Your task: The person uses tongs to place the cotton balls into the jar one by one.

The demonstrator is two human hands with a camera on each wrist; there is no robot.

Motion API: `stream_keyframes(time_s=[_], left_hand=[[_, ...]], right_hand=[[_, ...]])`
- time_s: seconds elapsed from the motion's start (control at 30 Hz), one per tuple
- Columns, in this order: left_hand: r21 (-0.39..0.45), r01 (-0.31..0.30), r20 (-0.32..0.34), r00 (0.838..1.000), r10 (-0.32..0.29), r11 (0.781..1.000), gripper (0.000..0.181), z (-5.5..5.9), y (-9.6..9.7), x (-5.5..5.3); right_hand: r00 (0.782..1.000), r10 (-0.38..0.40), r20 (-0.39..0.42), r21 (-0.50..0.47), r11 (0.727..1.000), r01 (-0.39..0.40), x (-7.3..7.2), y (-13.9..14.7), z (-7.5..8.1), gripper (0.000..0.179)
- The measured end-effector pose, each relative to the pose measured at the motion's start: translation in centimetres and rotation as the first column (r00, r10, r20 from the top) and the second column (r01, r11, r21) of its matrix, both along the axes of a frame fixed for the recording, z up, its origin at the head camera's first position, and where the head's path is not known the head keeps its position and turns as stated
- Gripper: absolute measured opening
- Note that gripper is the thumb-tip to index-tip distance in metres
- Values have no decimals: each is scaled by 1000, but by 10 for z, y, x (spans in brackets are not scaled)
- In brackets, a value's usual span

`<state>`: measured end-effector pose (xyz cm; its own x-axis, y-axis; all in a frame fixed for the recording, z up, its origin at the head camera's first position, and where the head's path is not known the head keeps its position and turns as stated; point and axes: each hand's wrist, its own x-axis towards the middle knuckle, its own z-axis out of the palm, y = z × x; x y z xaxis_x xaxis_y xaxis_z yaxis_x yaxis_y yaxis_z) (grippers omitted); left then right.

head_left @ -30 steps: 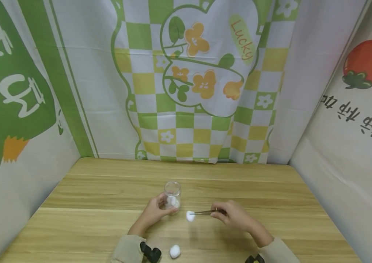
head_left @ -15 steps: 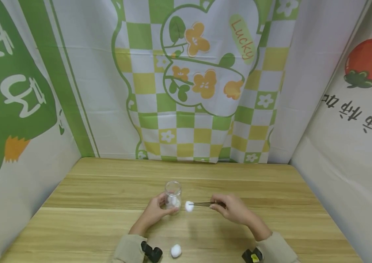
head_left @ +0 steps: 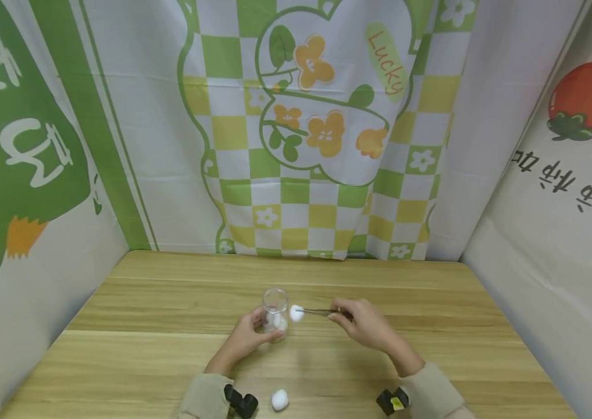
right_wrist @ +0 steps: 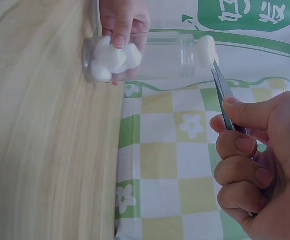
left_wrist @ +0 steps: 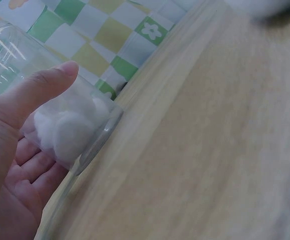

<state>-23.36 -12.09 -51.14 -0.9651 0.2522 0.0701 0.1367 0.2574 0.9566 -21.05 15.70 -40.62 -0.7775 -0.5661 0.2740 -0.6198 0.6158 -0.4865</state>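
My left hand grips a clear jar low on its side, thumb across the front. The jar stands upright and uncapped on the table, with several cotton balls piled at its bottom. My right hand holds metal tweezers near their middle, points toward the left. Pinched in the tips is one cotton ball, right at the jar's mouth in the right wrist view. Another loose cotton ball lies on the table near the front edge, between my wrists.
The wooden table runs back to a hanging checkered cloth. Printed cloth walls stand at the left and right. Black wrist cameras sit on both sleeves.
My right hand has moved away from me and slightly left, raising the tweezers and cotton ball from beside the jar's base to near its mouth. The left hand and jar stay put.
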Motion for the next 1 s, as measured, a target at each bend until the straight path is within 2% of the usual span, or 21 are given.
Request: stream_keyframes(time_s=[0.17, 0.37, 0.63, 1.0], left_hand=[[-2, 8, -3, 1000, -8, 1000, 60, 1, -1, 0], [-6, 7, -6, 1000, -7, 1000, 61, 1, -1, 0], [-5, -1, -6, 1000, 1, 1000, 60, 1, 0, 0], [-13, 1, -7, 1000, -1, 1000, 56, 0, -1, 0]], right_hand=[[999, -32, -39, 7, 999, 33, -1, -7, 5, 11], [997, -56, -45, 17, 998, 57, -3, -13, 7, 10], [997, -63, -45, 6, 998, 64, -4, -16, 8, 11], [988, -104, -116, 25, 994, 107, -8, -30, 5, 12]])
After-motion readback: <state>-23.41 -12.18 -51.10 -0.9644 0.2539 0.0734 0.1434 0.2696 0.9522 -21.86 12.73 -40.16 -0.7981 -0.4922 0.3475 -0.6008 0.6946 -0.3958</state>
